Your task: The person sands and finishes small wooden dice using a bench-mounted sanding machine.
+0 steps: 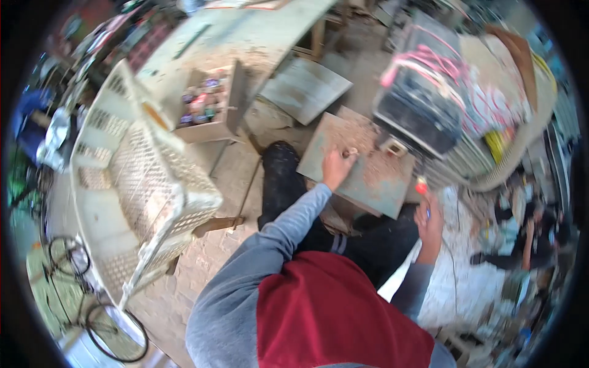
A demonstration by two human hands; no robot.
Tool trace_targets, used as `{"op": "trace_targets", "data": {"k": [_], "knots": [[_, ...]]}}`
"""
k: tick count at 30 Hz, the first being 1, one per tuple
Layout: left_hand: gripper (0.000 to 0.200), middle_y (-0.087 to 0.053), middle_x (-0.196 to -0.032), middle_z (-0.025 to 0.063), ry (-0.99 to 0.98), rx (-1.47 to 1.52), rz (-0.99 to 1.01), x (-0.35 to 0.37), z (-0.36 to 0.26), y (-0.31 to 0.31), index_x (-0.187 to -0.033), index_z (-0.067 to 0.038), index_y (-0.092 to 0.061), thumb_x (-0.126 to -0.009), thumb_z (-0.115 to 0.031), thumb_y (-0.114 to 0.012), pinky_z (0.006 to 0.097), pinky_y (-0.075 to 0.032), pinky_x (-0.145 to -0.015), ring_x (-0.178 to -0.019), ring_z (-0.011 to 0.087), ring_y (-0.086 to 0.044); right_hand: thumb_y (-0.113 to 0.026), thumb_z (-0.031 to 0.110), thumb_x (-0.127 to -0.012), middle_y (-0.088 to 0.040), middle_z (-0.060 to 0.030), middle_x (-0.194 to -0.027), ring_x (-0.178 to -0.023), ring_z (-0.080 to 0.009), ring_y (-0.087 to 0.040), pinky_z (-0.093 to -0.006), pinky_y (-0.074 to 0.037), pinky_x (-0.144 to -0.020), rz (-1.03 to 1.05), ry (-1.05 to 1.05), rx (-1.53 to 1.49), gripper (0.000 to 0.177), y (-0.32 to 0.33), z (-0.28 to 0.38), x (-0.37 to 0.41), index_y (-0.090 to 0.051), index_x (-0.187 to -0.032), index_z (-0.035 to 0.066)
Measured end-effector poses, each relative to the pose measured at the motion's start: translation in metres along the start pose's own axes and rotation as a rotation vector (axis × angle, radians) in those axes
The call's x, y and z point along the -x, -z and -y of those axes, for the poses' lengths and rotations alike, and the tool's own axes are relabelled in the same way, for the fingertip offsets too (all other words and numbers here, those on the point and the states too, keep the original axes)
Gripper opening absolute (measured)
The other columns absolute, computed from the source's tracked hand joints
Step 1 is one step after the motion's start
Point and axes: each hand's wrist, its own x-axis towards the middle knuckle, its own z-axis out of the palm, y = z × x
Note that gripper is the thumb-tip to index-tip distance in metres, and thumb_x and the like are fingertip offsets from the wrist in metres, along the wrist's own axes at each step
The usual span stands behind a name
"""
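My left hand [336,168] is closed on a small round brownish piece [350,152], too small to identify. It is over a grey-green board [375,195] strewn with wood shavings [356,134]. Off the board's right edge, my right hand [428,218] has its fingers curled round a slim object with an orange-red end [421,185]; a bit of blue shows between the fingers. Beyond the board stands a dark, dusty machine box [417,113] with a pale square fitting [394,147] facing the board.
A cream plastic crate [138,184] stands at the left. Beside it, an open cardboard box [211,101] holds several small coloured items. Pink cord [423,61] lies on the machine box, next to a large basket [515,162] with sacks. Another person [534,236] is at the far right.
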Motion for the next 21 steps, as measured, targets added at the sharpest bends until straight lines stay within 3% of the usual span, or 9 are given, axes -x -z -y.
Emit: {"op": "trace_targets", "data": {"k": [3,6,8,10,14,16,18,20,21], "knots": [[0.027,-0.063,-0.086,-0.0045,0.458,1.105,-0.065,-0.016,-0.058,0.082,-0.097,-0.005,-0.07,-0.091,-0.031,-0.065,0.0248,-0.044,-0.067,-0.076,0.006,-0.056,-0.049,0.041,-0.1,-0.036,0.0045,-0.056,-0.042,-0.0048,-0.032,-0.0219,-0.025,-0.04,-0.135,-0.062,0.055,0.044,0.008,-0.038,0.008,-0.061,-0.109,0.0],[0.018,-0.06,-0.092,-0.0086,0.223,1.646,-0.156,-0.058,-0.09,0.165,-0.108,-0.015,-0.061,-0.095,-0.027,-0.061,0.0175,-0.035,-0.063,-0.078,0.003,-0.053,-0.052,0.036,-0.099,-0.037,0.0037,-0.059,-0.043,-0.0058,-0.031,-0.023,-0.026,-0.041,-0.191,-0.216,0.032,0.037,-0.001,-0.064,0.01,-0.062,-0.105,0.002],[0.03,-0.059,-0.094,-0.0044,0.021,1.713,-0.305,-0.081,-0.104,0.21,-0.106,-0.01,-0.059,-0.095,-0.037,-0.061,0.0218,-0.042,-0.073,-0.083,0.0056,-0.054,-0.053,0.036,-0.099,-0.037,0.0036,-0.059,-0.044,-0.0063,-0.031,-0.0237,-0.026,-0.041,-0.142,-0.261,0.052,0.035,-0.018,-0.07,0.009,-0.063,-0.104,0.003],[0.042,-0.059,-0.096,-0.0032,0.083,1.806,-0.44,-0.096,-0.111,0.237,-0.109,-0.008,-0.057,-0.094,-0.047,-0.06,0.0249,-0.043,-0.074,-0.085,0.0074,-0.054,-0.052,0.037,-0.099,-0.037,0.0035,-0.059,-0.044,-0.0066,-0.031,-0.024,-0.027,-0.042,-0.119,-0.258,0.066,0.035,-0.038,-0.072,0.007,-0.064,-0.102,0.004],[0.05,-0.064,-0.099,0.0008,0.233,1.668,-0.232,-0.068,-0.102,0.207,-0.114,-0.008,-0.055,-0.092,-0.053,-0.06,0.0256,-0.045,-0.073,-0.082,0.0103,-0.058,-0.051,0.041,-0.099,-0.035,0.0038,-0.058,-0.043,-0.0072,-0.03,-0.0251,-0.027,-0.043,-0.089,-0.304,-0.157,0.038,-0.074,-0.083,0.005,-0.064,-0.095,0.005],[0.033,-0.065,-0.098,-0.0005,0.143,1.184,0.023,-0.033,-0.088,0.171,-0.117,-0.005,-0.061,-0.092,-0.026,-0.062,0.0249,-0.045,-0.074,-0.083,0.0088,-0.058,-0.05,0.042,-0.099,-0.044,0.0007,-0.064,-0.049,-0.012,-0.041,-0.0271,-0.036,-0.047,-0.041,-0.383,-0.405,0.038,-0.063,-0.11,-0.004,-0.06,-0.101,0.006],[0.027,-0.068,-0.093,0.005,0.026,0.622,0.319,0.004,-0.086,0.148,-0.107,0.003,-0.068,-0.09,-0.017,-0.06,0.0293,-0.049,-0.081,-0.087,0.0156,-0.065,-0.049,0.038,-0.098,-0.054,-0.0049,-0.081,-0.07,-0.0199,-0.056,-0.0347,-0.05,-0.065,-0.24,-0.614,-0.604,0.034,-0.081,-0.122,-0.005,-0.055,-0.109,0.006],[0.03,-0.069,-0.092,0.0093,-0.307,0.345,0.399,0.032,-0.071,0.122,-0.11,0.005,-0.065,-0.091,-0.016,-0.059,0.0319,-0.052,-0.079,-0.085,0.0165,-0.066,-0.049,0.033,-0.097,-0.057,-0.0102,-0.102,-0.098,-0.0271,-0.058,-0.0441,-0.05,-0.089,-0.209,-0.603,-0.567,0.034,-0.093,-0.126,-0.002,-0.051,-0.116,0.005],[0.029,-0.07,-0.093,0.0115,-0.208,0.399,0.477,0.044,-0.068,0.113,-0.111,0.006,-0.065,-0.09,-0.014,-0.058,0.0321,-0.052,-0.079,-0.086,0.0168,-0.067,-0.048,0.032,-0.096,-0.057,-0.0109,-0.107,-0.104,-0.0276,-0.057,-0.0454,-0.047,-0.094,-0.114,-0.559,-0.6,0.035,-0.096,-0.125,0.001,-0.051,-0.118,0.004]]}}
